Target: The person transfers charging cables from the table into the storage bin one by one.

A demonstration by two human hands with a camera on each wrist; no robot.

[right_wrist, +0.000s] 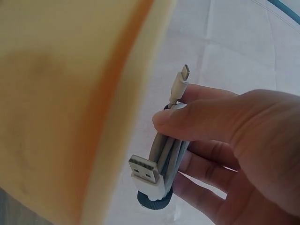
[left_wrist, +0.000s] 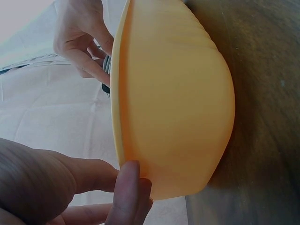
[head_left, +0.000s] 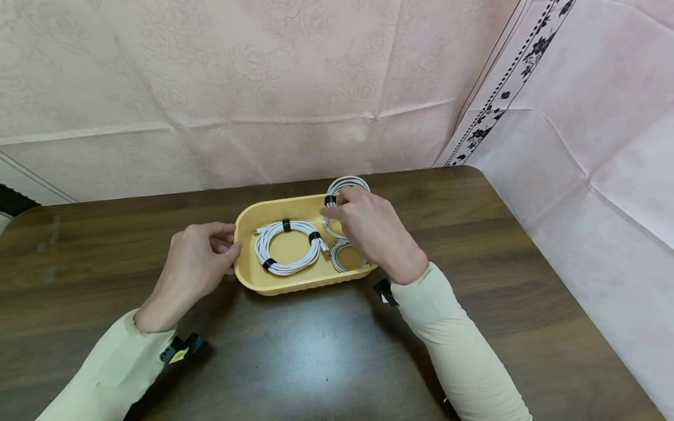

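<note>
A shallow yellow plastic bin rests on the table. At its left end my left hand pinches the rim between thumb and fingers; the left wrist view shows the fingertips on the wall. Over the bin's right part, my right hand holds a coiled light grey USB cable. Its USB-A plug, a smaller plug and black straps show in the right wrist view. Inside the bin lie a larger white coiled cable with black straps and a smaller grey coil, partly hidden by my right hand.
The dark wooden table extends around the bin. Behind it hangs a pale rose-patterned cloth, and a white-pink cloth borders the right edge. Each sleeve carries a small black wrist device.
</note>
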